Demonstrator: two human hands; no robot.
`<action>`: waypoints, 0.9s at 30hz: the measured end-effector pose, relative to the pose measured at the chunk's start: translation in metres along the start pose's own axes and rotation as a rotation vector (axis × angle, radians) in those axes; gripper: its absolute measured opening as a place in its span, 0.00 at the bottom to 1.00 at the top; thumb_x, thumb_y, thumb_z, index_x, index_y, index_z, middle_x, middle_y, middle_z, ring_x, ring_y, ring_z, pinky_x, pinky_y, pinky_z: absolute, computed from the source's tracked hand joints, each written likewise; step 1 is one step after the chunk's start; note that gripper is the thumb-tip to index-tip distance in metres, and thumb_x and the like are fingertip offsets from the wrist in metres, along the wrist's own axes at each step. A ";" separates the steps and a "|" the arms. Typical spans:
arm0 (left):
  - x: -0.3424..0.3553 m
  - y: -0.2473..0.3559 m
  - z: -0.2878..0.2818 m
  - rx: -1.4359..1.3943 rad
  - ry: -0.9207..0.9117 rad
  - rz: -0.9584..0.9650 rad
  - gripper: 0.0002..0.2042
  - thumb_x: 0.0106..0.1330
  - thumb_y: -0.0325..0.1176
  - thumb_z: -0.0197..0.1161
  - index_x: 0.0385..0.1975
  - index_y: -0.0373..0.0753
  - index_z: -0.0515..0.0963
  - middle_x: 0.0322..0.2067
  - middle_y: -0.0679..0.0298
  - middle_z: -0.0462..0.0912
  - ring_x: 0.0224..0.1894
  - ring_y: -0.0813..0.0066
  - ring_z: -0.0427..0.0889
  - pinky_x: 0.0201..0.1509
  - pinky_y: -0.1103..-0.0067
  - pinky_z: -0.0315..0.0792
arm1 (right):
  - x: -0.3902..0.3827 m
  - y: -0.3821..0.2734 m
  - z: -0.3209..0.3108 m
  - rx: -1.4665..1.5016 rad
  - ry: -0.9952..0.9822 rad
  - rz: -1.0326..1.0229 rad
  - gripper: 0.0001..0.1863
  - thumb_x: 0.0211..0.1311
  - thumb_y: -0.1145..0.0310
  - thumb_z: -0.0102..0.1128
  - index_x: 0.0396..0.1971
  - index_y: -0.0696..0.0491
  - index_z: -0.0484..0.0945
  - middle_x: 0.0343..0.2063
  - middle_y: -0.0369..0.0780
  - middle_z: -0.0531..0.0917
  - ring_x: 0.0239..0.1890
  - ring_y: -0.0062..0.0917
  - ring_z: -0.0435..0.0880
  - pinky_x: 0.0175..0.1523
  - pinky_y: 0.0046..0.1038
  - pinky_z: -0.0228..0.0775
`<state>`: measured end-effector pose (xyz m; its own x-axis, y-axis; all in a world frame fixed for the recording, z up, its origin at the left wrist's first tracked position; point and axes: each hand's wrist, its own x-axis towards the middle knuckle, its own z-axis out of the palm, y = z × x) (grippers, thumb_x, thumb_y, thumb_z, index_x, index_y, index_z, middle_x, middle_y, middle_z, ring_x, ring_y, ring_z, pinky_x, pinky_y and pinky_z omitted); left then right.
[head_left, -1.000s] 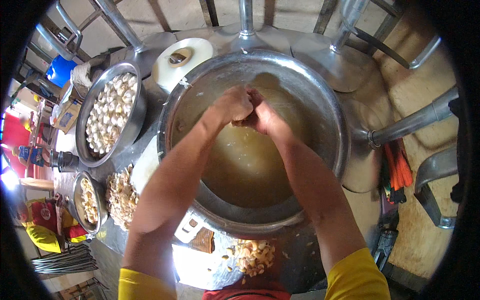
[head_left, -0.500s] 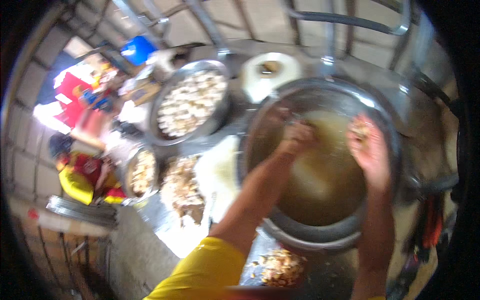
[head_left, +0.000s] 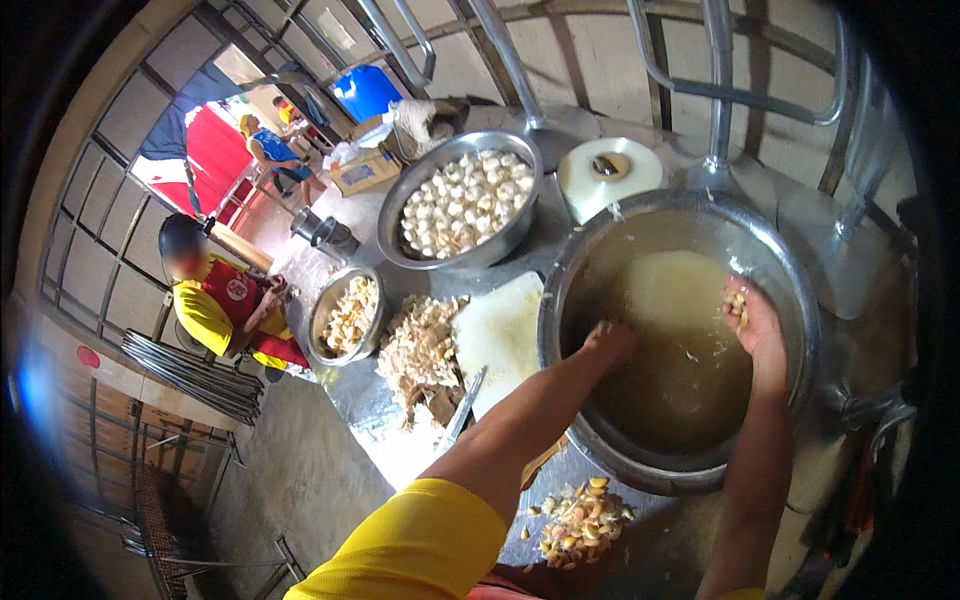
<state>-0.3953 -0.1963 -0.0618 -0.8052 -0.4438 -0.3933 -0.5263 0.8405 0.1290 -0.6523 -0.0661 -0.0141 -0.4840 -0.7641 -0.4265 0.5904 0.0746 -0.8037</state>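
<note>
A large metal basin [head_left: 640,470] of cloudy brownish water stands before me, with a few pale skin flakes afloat. My left hand [head_left: 612,343] reaches over its left side, fingertips dipping into the murk, so I cannot see whether they hold anything. Near the right inner wall, my right hand [head_left: 755,322] curls just above the water around several garlic cloves [head_left: 738,303]. Close to my left forearm lie a white cutting board [head_left: 502,335] and a knife [head_left: 464,408]. A small pile of loose cloves [head_left: 585,522] rests on the metal table below the basin.
A metal bowl of garlic bulbs [head_left: 465,205] sits at the far left beside a round white lid-like disc [head_left: 610,175]. A smaller bowl of cloves [head_left: 350,318] and a heap of skins [head_left: 425,350] are nearer. A co-worker in yellow and red [head_left: 235,305] stands left.
My view has swung left, so everything appears shifted right. My left hand has moved toward the basin's near left side. The right hand still holds cloves, its fingers more curled.
</note>
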 end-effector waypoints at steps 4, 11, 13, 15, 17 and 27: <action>-0.010 -0.008 0.070 0.266 0.015 0.205 0.10 0.61 0.32 0.61 0.37 0.38 0.86 0.41 0.53 0.87 0.48 0.54 0.85 0.52 0.62 0.80 | 0.008 0.014 0.007 -0.053 -0.077 0.037 0.10 0.62 0.64 0.68 0.40 0.45 0.77 0.28 0.32 0.80 0.25 0.18 0.77 0.25 0.19 0.65; -0.060 0.054 0.038 0.179 -0.226 0.297 0.12 0.56 0.38 0.66 0.37 0.41 0.88 0.44 0.55 0.88 0.48 0.59 0.87 0.52 0.63 0.81 | -0.037 0.002 0.004 -0.139 -0.065 -0.081 0.11 0.60 0.64 0.69 0.39 0.44 0.77 0.30 0.29 0.79 0.33 0.16 0.78 0.33 0.18 0.69; -0.071 0.052 0.033 0.041 -0.229 0.301 0.13 0.57 0.39 0.65 0.37 0.39 0.88 0.43 0.54 0.88 0.48 0.58 0.87 0.51 0.63 0.80 | -0.059 0.007 0.005 -0.135 -0.022 -0.093 0.11 0.59 0.64 0.70 0.38 0.43 0.77 0.31 0.29 0.80 0.34 0.16 0.77 0.36 0.19 0.70; -0.072 0.051 0.046 -0.165 -0.114 0.383 0.13 0.58 0.38 0.63 0.36 0.36 0.87 0.41 0.52 0.87 0.45 0.55 0.86 0.48 0.62 0.79 | -0.080 0.023 0.009 -0.042 0.041 -0.135 0.11 0.58 0.64 0.70 0.37 0.42 0.77 0.31 0.29 0.79 0.32 0.16 0.76 0.34 0.19 0.68; -0.099 0.066 0.030 -0.194 0.164 0.611 0.10 0.60 0.35 0.60 0.32 0.35 0.85 0.35 0.50 0.86 0.39 0.51 0.85 0.42 0.60 0.78 | -0.102 0.035 -0.006 -0.031 0.055 -0.092 0.12 0.57 0.63 0.70 0.38 0.42 0.77 0.30 0.28 0.78 0.29 0.17 0.75 0.32 0.20 0.67; -0.139 0.029 0.020 -0.678 0.366 0.646 0.10 0.54 0.29 0.61 0.34 0.39 0.87 0.31 0.53 0.87 0.33 0.57 0.85 0.39 0.67 0.78 | -0.216 0.077 0.031 -0.053 -0.035 -0.251 0.08 0.63 0.68 0.65 0.38 0.45 0.74 0.25 0.28 0.75 0.24 0.13 0.71 0.25 0.17 0.60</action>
<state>-0.2936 -0.1038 -0.0215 -0.9659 -0.1291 0.2245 0.0885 0.6500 0.7548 -0.4826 0.0847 0.0287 -0.5884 -0.7843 -0.1968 0.4193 -0.0879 -0.9036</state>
